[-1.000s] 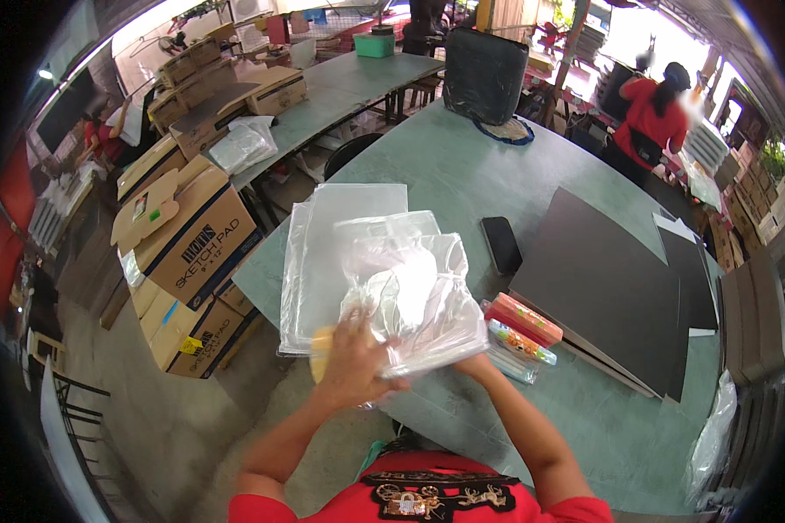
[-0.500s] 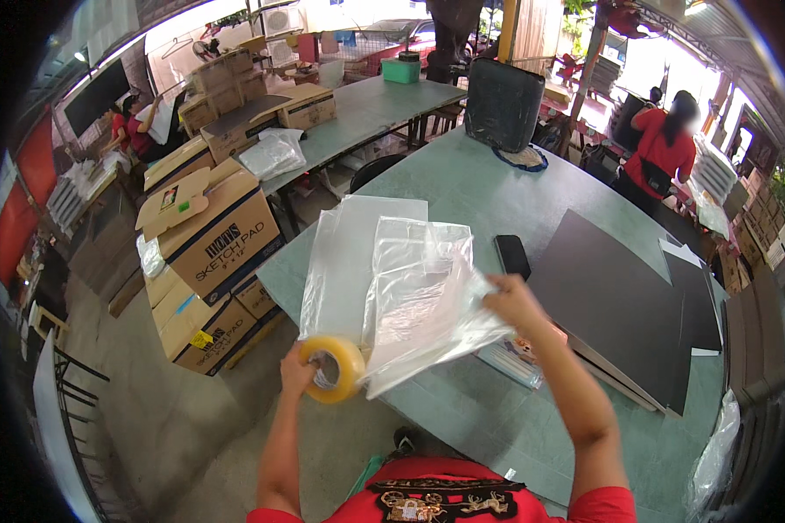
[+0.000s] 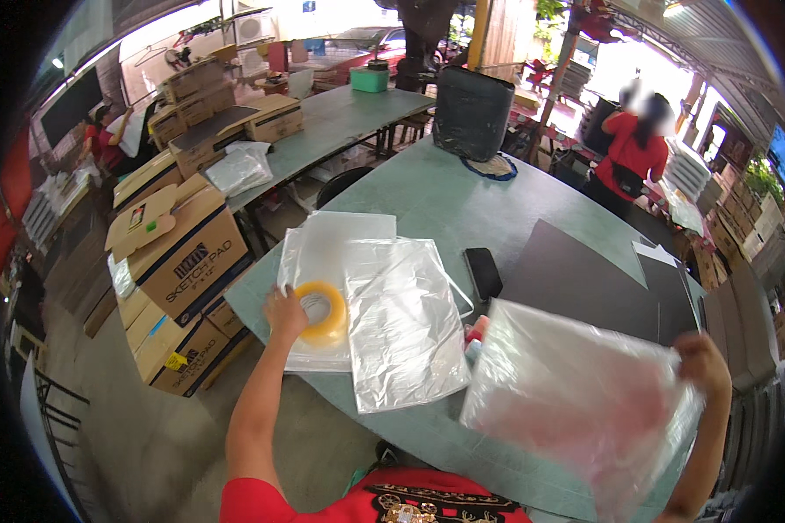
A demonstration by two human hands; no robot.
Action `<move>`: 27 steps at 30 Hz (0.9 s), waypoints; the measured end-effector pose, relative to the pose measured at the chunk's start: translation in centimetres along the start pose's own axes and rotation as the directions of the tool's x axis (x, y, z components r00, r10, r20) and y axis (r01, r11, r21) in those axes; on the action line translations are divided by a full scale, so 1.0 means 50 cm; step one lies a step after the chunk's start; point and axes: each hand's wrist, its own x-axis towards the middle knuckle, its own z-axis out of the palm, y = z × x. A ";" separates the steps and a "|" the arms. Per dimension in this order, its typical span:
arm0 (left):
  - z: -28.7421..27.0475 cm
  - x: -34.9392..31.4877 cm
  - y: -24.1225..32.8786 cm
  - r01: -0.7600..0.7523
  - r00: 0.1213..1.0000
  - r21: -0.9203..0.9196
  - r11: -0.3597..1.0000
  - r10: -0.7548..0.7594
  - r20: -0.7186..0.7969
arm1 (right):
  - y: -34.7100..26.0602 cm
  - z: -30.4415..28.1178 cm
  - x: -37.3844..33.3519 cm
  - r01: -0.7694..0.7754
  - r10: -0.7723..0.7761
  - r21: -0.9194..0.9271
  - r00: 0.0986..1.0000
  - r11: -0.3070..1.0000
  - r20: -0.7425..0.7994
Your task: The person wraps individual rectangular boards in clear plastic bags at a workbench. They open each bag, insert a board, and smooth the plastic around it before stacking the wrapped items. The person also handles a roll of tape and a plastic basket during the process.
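My left hand [image 3: 284, 312] grips the left edge of a roll of clear yellowish packing tape [image 3: 336, 318], over a stack of translucent sheets [image 3: 356, 227] at the table's left edge. Out to the right, my right hand [image 3: 705, 362] is closed on the corner of a clear plastic bag [image 3: 576, 383], which stretches in the air over the table and is blurred by motion. Between my hands lies a pile of shiny clear plastic bags [image 3: 406, 322], partly over the sheets. Small colourful items beside the pile are mostly hidden by the lifted bag.
A black phone [image 3: 483, 274] lies beyond the pile. Large dark boards [image 3: 576, 266] are stacked on the right of the green table [image 3: 419, 192]. Cardboard boxes [image 3: 192, 261] stand at left. A black padded seat [image 3: 471, 113] rests at the far end. Other people work farther off.
My right hand has swung right, carrying a plastic bag away from the pile. The tape roll in my left hand has moved up from the table edge onto the sheets. The view has shifted right.
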 end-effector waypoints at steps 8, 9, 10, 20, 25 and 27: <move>0.057 0.049 0.321 -0.576 0.815 -0.260 0.775 0.567 -0.118 | 0.711 -0.074 -0.209 -0.393 0.342 -0.448 0.920 0.803 -0.193; 0.066 0.049 0.368 -0.606 0.796 -0.209 0.768 0.586 -0.151 | 0.826 -0.026 -0.231 -0.405 0.262 -0.412 0.895 0.817 -0.360; 0.078 0.053 0.404 -0.600 0.800 -0.266 0.754 0.573 -0.181 | 0.849 0.024 -0.216 -0.444 0.195 -0.483 0.855 0.755 -0.481; -0.104 0.179 0.452 -0.730 0.671 -0.606 0.316 0.498 -0.550 | 0.155 0.242 0.053 0.304 -0.477 -0.486 0.832 0.820 -0.283; -0.436 0.083 0.387 -0.225 0.802 -0.974 0.003 0.569 -0.183 | -0.086 0.520 0.206 0.524 -0.473 -0.236 0.847 0.818 0.242; -0.495 0.054 0.366 -0.371 0.768 -0.929 0.001 0.563 -0.307 | -0.145 0.579 0.232 0.561 -0.556 -0.065 0.827 0.825 0.083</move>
